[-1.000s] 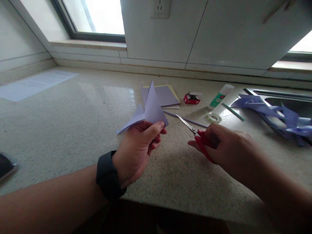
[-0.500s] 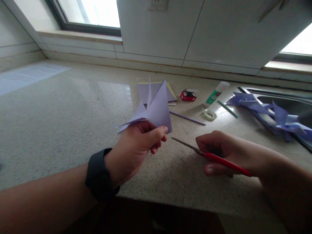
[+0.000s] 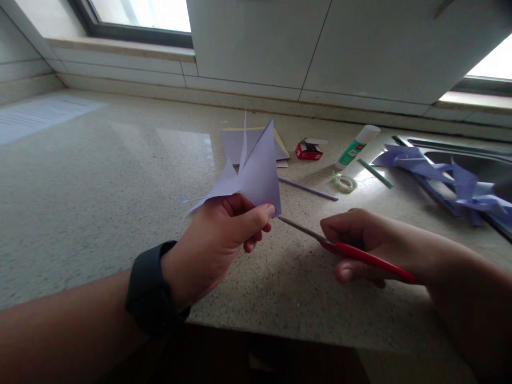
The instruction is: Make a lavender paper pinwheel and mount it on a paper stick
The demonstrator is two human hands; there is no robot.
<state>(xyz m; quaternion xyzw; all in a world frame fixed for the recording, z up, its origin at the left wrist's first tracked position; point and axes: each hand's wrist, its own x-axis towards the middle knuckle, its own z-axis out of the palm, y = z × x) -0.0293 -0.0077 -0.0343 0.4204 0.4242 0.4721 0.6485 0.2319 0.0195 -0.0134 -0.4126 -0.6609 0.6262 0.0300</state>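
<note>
My left hand pinches a piece of lilac paper with cut, folded flaps that stand up above the fingers. The thumb lies on the paper near its lower right corner. In my right hand is a pair of scissors with red handles, the fingers wrapped around them. The blades point left and look closed or nearly so. Their tip is right at the paper's lower right corner; whether it touches I cannot tell.
Behind the hands on the counter lie a stack of coloured paper, a small red box, a glue stick, a tape roll, a lilac stick and a green stick. Lilac paper pinwheels rest beside the sink at right.
The scissors' tip has closed the small gap to the paper's lower right corner. My left hand keeps its hold on the paper. The view has shifted slightly.
</note>
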